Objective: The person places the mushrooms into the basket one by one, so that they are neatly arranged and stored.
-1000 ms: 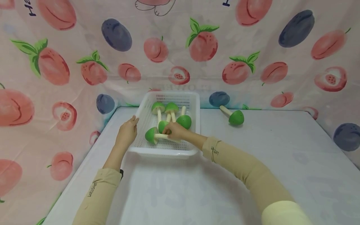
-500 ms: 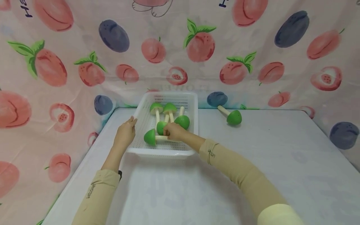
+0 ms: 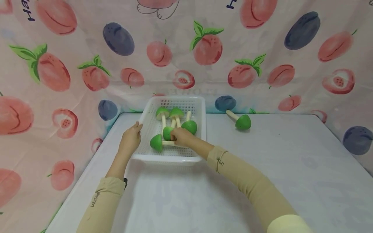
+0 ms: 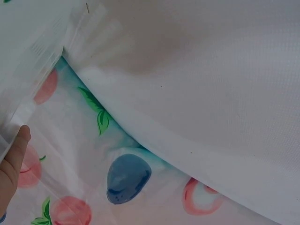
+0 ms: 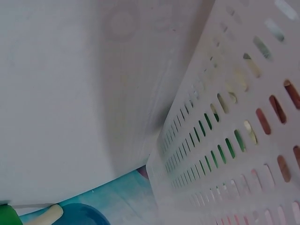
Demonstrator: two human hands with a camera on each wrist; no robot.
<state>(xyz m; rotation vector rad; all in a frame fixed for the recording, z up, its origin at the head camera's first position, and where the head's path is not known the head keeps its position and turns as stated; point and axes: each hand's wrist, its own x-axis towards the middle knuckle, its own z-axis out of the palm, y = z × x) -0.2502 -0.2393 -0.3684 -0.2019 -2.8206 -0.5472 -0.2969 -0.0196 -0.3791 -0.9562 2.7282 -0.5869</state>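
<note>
Several toy mushrooms with green caps and cream stems lie in a white perforated basket [image 3: 172,159]. In the head view my right hand [image 3: 184,137] reaches into it from the right. Its curled fingers hold the stem of the front toy mushroom [image 3: 156,143], whose cap points left; the hand covers part of the stem. A second toy mushroom [image 3: 167,133] lies just behind these fingers. My left hand [image 3: 130,138] is at the basket's left rim. One straight finger [image 4: 18,146] touches the outer wall in the left wrist view; its thumb is hidden there.
One more toy mushroom [image 3: 243,122] lies on the white table [image 3: 276,155], right of the basket near the back edge. A fruit-printed cloth [image 3: 175,48] hangs behind the table and along its left side. The perforated basket wall fills the right of the right wrist view.
The right hand's fingers have settled on the front mushroom's stem, and its cap has turned slightly. The left hand stays at the rim. The head view has shifted a little.
</note>
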